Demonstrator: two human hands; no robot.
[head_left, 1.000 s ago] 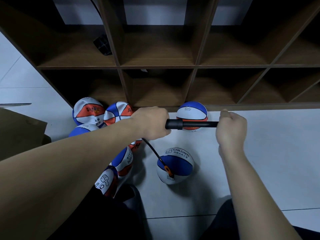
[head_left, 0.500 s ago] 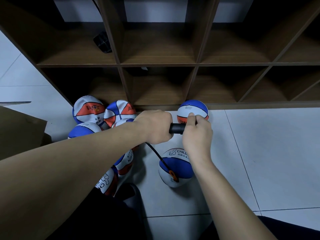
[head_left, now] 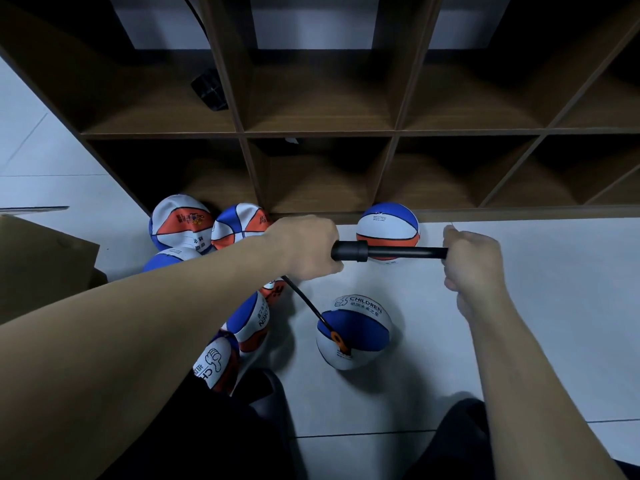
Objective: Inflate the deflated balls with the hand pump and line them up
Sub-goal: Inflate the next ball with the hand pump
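One hand pump (head_left: 384, 251), black, held level above the white tiled floor (head_left: 519, 306), its rod drawn out to the right of the barrel. Left hand (head_left: 304, 247) wrapped tight around the barrel; right hand (head_left: 472, 261) fisted around the handle end, which stays hidden inside the fingers. One thin black hose (head_left: 304, 301) running from under the left hand down to an orange fitting (head_left: 337, 339) seated on the ball being filled (head_left: 355, 332).

Balls counted from that ball, the landmark: itself one, blue and white, printed CHILDREN, resting on the floor between the two forearms, looking fairly round. One more ball (head_left: 387, 233) beyond it, blue, white and orange, against the foot of the shelf unit (head_left: 322, 133) and partly crossed by the pump rod. To its left, a heap of soft, dented balls (head_left: 181, 221), at least five visible, piled touching one another; exact number not clear, since the left forearm covers the middle of the heap.

Further left of the heap, a brown cardboard box (head_left: 41, 265). Beyond everything, the dark wooden shelf unit of open cubbies, with one small black object (head_left: 207, 90) in an upper cubby, too dim to identify. Nearest the camera, dark trouser legs (head_left: 207, 438) on both sides of the landmark ball.
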